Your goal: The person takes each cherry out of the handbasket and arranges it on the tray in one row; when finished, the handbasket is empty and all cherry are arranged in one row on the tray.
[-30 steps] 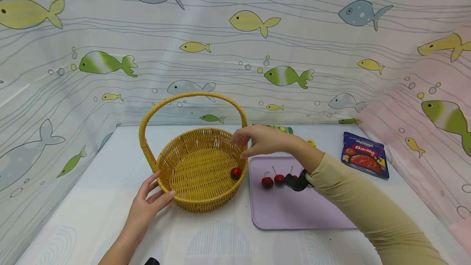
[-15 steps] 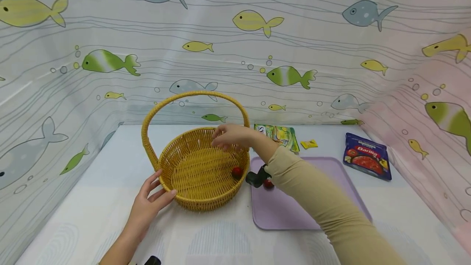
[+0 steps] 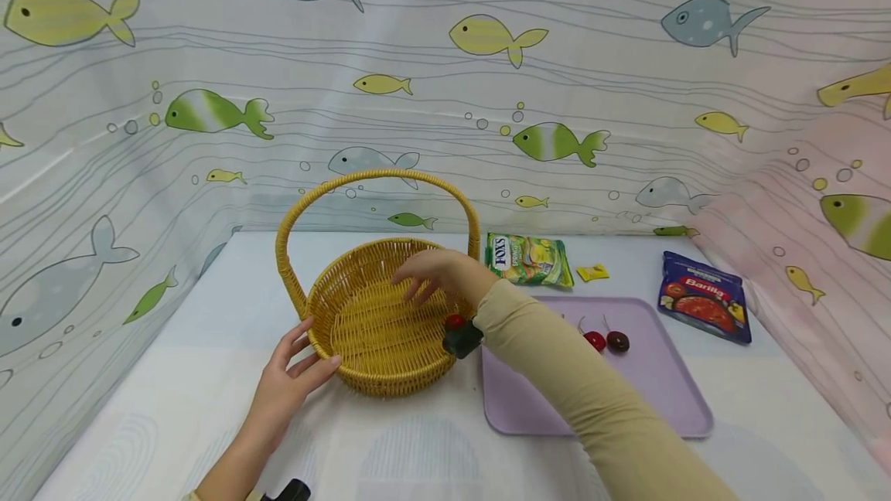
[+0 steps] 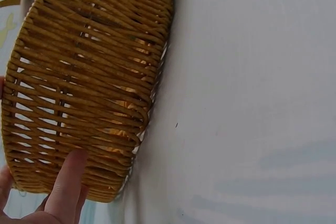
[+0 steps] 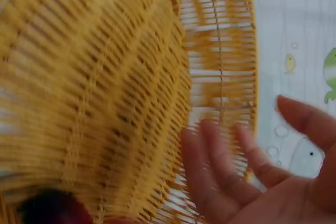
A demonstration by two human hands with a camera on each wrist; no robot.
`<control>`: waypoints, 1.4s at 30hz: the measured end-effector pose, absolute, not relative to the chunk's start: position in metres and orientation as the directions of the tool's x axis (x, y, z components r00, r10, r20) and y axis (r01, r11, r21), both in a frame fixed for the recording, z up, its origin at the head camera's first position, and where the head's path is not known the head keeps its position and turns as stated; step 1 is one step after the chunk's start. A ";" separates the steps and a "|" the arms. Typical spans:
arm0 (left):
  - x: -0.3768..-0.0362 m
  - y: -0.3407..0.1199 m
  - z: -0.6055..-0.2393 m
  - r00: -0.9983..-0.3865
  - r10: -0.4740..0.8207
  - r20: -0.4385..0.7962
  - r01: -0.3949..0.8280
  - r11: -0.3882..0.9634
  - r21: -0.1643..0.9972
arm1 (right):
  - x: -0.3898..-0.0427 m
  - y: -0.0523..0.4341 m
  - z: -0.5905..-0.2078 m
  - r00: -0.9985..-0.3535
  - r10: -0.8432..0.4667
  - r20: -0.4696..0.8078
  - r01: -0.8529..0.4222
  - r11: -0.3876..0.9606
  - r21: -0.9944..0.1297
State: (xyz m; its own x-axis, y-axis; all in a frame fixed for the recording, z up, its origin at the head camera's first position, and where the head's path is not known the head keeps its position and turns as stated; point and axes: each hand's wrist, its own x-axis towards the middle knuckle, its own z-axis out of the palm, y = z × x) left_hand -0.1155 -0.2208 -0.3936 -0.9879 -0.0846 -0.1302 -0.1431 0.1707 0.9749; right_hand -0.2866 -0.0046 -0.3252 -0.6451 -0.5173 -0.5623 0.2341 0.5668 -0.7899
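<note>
My left hand [image 3: 295, 377] grips the near-left side of a round yellow wicker basket [image 3: 390, 385] with a tall hoop handle. Its thumb and index finger are at the rim, and in the left wrist view another finger [image 4: 68, 182] presses the outer wall. Inside the basket, near its right wall, lies one red cherry [image 3: 454, 322], partly covered by the black wrist strap. My right hand [image 3: 455, 273] reaches in over the basket's right side. Its fingers are spread and hold nothing in the right wrist view, where a dark red cherry [image 5: 55, 208] shows blurred at the bottom left.
A lilac tray [image 3: 654, 400] to the right bears two visible cherries [image 3: 605, 342]; the right sleeve covers part of it. Behind stand a green Fox's packet [image 3: 529, 260], a small yellow wrapped sweet [image 3: 592, 273] and a blue Barilla pouch [image 3: 704, 296]. A fish-print curtain encloses the back and sides.
My right hand has moved left from the basket's right rim to over its inside, then dipped slightly. The left hand keeps its place on the basket. The whole view has shifted slightly.
</note>
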 end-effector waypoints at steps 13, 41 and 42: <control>-0.114 -0.221 -0.394 -0.990 -0.083 -0.112 -0.125 0.180 0.976 | -0.289 -0.007 -0.311 -0.649 -0.411 -0.640 0.313 0.623 -0.717; -0.114 -0.222 -0.394 -0.990 -0.087 -0.107 -0.119 0.152 0.981 | -0.307 -0.036 -0.301 -0.261 -0.861 -0.436 -0.507 0.507 -0.697; -0.115 -0.221 -0.395 -0.990 -0.089 -0.105 -0.118 0.155 0.981 | -0.308 -0.037 -0.302 -0.223 -0.849 -0.479 -0.569 0.512 -0.643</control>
State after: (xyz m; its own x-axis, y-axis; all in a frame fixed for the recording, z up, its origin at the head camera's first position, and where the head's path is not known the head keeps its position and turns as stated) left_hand -0.1147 -0.2209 -0.3946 -0.9905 -0.0892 -0.1046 -0.1176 0.1550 0.9809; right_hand -0.3080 -0.0365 -0.3019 -0.2235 -0.8490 -0.4789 -0.5693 0.5125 -0.6428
